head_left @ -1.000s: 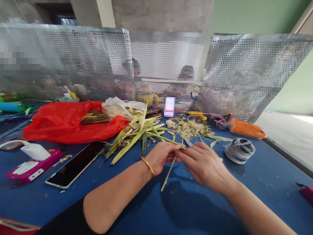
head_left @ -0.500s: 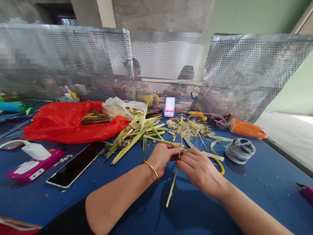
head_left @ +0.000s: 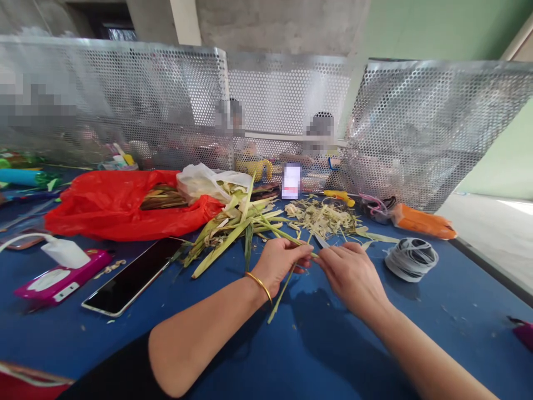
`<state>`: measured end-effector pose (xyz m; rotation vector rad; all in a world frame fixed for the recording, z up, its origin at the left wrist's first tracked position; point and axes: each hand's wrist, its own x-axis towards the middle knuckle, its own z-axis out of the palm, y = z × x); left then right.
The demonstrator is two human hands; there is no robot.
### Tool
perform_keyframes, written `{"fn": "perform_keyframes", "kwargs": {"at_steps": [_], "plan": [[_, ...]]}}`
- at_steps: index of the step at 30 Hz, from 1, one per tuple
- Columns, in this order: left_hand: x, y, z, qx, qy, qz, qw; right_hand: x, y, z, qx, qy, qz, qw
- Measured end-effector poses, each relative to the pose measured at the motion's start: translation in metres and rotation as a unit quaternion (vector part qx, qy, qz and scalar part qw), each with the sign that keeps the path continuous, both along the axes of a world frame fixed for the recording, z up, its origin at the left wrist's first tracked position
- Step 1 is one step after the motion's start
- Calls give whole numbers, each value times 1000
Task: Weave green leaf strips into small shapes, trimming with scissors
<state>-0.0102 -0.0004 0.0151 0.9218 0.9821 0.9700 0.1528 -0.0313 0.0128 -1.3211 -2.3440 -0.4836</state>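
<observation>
My left hand [head_left: 281, 264], with a gold bangle on the wrist, pinches a thin green palm-leaf strip [head_left: 280, 296] that hangs down toward me over the blue table [head_left: 316, 355]. My right hand [head_left: 353, 274] is closed on the same strip just to the right, fingertips almost touching the left ones. Both hands hover low over the table, in front of a loose bundle of palm leaves [head_left: 233, 228]. A small knife blade [head_left: 321, 240] lies just beyond my fingertips.
A red plastic bag [head_left: 112, 205] with leaves and a white bag [head_left: 208, 183] lie at the back left. A black phone [head_left: 133, 275], a pink pack [head_left: 62, 278], leaf scraps [head_left: 322, 216], a coil of bands [head_left: 411, 257] and an orange object [head_left: 420, 220] surround me. People sit behind a perforated metal screen [head_left: 416, 128].
The curled yellow-green end that showed to the right of my right hand is out of sight. The hanging end of the strip has swung a little left and shorter; both hands stay together.
</observation>
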Motion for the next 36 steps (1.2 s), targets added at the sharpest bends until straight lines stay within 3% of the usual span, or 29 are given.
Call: {"fn": "perform_keyframes", "kwargs": {"at_steps": [9, 12, 15, 20, 23, 26, 31, 34, 36], "plan": [[0, -1, 3, 11, 32, 0, 999, -6, -13, 11, -119, 139, 57, 981], [-2, 1, 2, 9, 37, -5, 999, -2, -8, 13, -213, 199, 35, 956], [-3, 0, 1, 18, 30, -33, 999, 4, 1, 11, -324, 324, 6, 889], [-2, -10, 3, 26, 41, -136, 990, 5, 10, 4, -387, 582, 11, 715], [0, -14, 3, 25, 56, -162, 985, 0, 8, 0, -377, 635, 14, 674], [1, -14, 0, 36, 84, -168, 982, -4, 5, -4, -331, 628, 7, 704], [2, -13, -3, 44, 124, -173, 976, -1, 8, -8, -250, 523, -4, 815], [1, -12, -1, 38, 110, -142, 983, 4, 9, -7, -279, 440, -3, 854], [-1, -10, 2, 40, 99, -118, 987, 4, 9, -5, -333, 385, -4, 861]]}}
